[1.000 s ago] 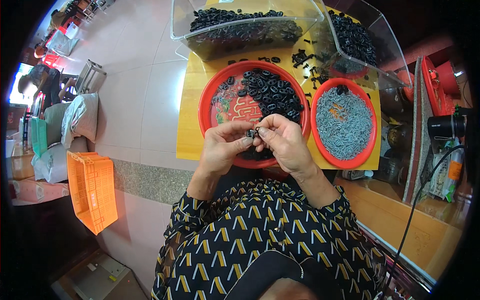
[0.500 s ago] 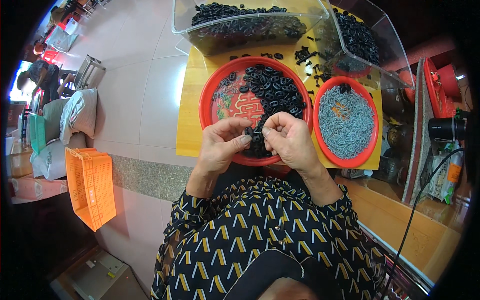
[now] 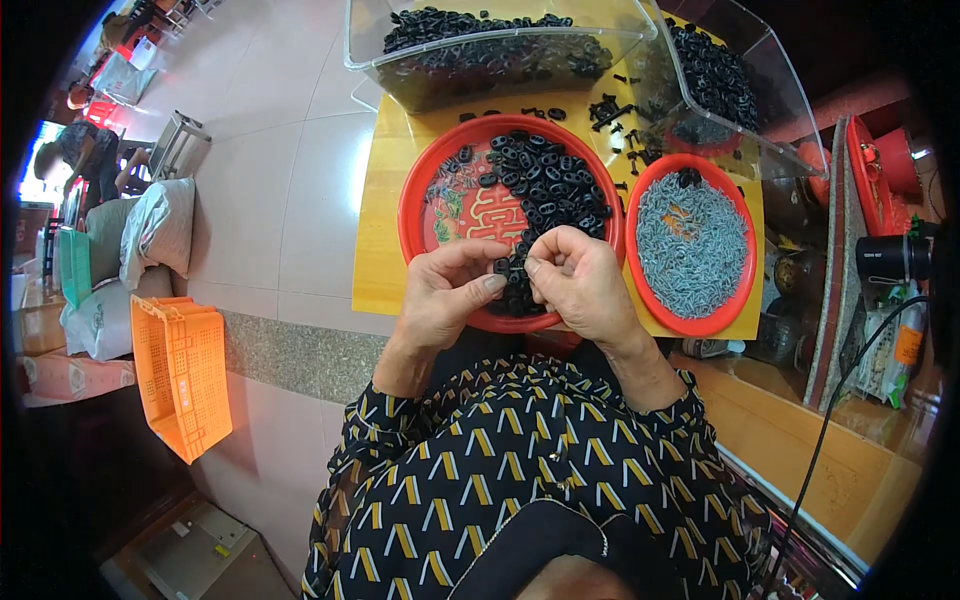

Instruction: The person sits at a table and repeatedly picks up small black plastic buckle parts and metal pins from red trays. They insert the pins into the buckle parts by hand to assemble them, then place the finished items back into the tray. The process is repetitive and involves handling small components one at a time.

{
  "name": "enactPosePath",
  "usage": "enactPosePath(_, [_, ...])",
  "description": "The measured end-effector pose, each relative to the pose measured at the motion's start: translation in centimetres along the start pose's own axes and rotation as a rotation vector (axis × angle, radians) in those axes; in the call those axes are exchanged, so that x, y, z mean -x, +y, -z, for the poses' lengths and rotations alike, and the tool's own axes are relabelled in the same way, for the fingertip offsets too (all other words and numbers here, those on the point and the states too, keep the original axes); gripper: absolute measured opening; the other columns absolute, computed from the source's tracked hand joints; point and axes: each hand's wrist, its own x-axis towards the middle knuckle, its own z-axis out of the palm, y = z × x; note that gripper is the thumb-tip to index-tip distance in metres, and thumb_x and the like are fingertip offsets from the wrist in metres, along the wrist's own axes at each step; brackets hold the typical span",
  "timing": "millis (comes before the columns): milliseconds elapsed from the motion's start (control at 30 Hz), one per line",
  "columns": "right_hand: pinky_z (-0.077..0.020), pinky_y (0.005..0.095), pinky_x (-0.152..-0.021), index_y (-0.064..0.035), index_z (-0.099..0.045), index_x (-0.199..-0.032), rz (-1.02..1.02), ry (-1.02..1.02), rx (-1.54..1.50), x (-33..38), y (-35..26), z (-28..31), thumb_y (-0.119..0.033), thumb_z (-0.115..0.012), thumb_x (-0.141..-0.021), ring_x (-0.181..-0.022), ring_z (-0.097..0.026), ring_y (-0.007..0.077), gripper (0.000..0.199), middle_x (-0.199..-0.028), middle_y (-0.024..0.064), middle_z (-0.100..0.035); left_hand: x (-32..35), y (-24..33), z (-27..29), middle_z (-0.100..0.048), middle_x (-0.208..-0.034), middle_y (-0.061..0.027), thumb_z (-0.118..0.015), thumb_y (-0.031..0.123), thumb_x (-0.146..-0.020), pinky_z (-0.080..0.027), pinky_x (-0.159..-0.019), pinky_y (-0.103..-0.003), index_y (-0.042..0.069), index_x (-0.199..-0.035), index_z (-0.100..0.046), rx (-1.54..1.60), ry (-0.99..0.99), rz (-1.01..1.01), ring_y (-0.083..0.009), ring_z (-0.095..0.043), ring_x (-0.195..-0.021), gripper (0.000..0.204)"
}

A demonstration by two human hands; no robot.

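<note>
Right hand, its grip unclear, has parted from left hand, which pinches a black piece over a red round tray of black ovals. Beside lies a red oval tray of silvery bits; beyond, clear bins of black parts.

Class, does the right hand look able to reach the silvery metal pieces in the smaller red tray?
Probably yes: the right hand is just left of the smaller red tray, the silvery metal pieces lie mostly uncovered, and only tray rims seem to be in between.
</note>
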Motion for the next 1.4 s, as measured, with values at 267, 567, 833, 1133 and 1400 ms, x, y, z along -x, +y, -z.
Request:
enactPosePath(267, [-0.0404,0.0188,-0.050,0.0016,-0.053,-0.079,0.018,0.006,0.020,-0.1,0.4,-0.1,-0.005,-0.054,-0.079,-0.059,-0.049,0.0029,0.007,-0.067,-0.0004,-0.053,0.0,-0.2,-0.1,-0.059,-0.090,-0.0058,-0.062,-0.002,-0.074,-0.047,-0.070,-0.022,-0.001,-0.102,-0.055,0.019,-0.047,0.004,-0.0101,-0.056,-0.079,0.029])
enactPosePath(567, [-0.0429,0.0185,-0.049,0.0016,-0.053,-0.082,0.003,-0.037,-0.068,-0.1,0.4,-0.3,-0.005,-0.056,-0.079,-0.058,-0.052,0.0054,0.008,-0.068,0.0007,-0.054,0.0,-0.6,-0.1,-0.060,-0.092,-0.0071,-0.059,-0.002,-0.076,-0.047,-0.073,-0.023,-0.002,-0.104,-0.054,0.007,-0.061,-0.008,-0.0113,-0.057,-0.082,0.028])
enactPosePath(833, [-0.0481,0.0197,-0.051,0.0006,-0.054,-0.087,0.001,-0.262,-0.499,-1.2,2.8,1.0,-0.008,-0.060,-0.079,-0.062,-0.056,0.0098,0.014,-0.075,0.0039,-0.055,0.1,-0.1,-0.6,-0.059,-0.090,-0.0063,-0.057,-0.003,-0.076,-0.045,-0.072,-0.023,-0.003,-0.101,-0.057,-0.212,-0.016,-0.062,-0.0117,-0.056,-0.082,0.025])
enactPosePath(1133, [-0.0498,0.0204,-0.054,0.0003,-0.054,-0.090,-0.026,-0.322,-0.536,-1.6,2.9,0.9,-0.010,-0.059,-0.080,-0.063,-0.057,0.0097,0.016,-0.077,0.0042,-0.056,0.0,0.3,-1.1,-0.058,-0.088,-0.0076,-0.056,-0.007,-0.073,-0.044,-0.072,-0.023,-0.002,-0.099,-0.058,-0.499,-0.004,-0.242,-0.0127,-0.055,-0.081,0.027])
enactPosePath(1400, [-0.0501,0.0203,-0.055,0.0001,-0.054,-0.092,-0.047,-0.309,-0.577,-2.0,3.2,0.5,-0.012,-0.059,-0.080,-0.065,-0.057,0.0094,0.018,-0.079,0.0053,-0.058,-0.5,0.2,-1.2,-0.058,-0.089,-0.0097,-0.055,-0.008,-0.073,-0.044,-0.073,-0.024,-0.003,-0.100,-0.057,-0.577,-0.012,-0.276,-0.0143,-0.056,-0.082,0.027])
